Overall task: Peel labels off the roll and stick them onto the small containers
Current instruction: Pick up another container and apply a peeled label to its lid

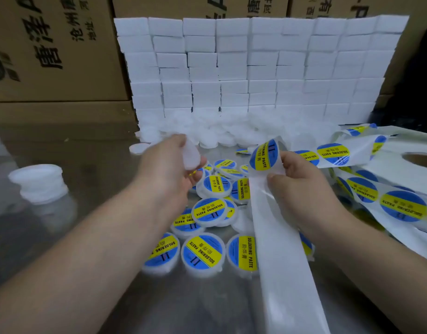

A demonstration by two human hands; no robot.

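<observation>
My left hand holds a plain white container between thumb and fingers, raised above the table. My right hand pinches the white backing strip, which bends over at the top, where a blue and yellow round label lifts off it. The strip runs from the label roll at the right, and its bare tail trails toward me. Several labelled containers lie on the steel table between my hands. A heap of unlabelled white containers lies further back.
A wall of stacked white boxes stands behind the heap, with cardboard cartons behind and to the left. A short stack of white lids sits at the left on the steel table. Loose label strip loops at the right.
</observation>
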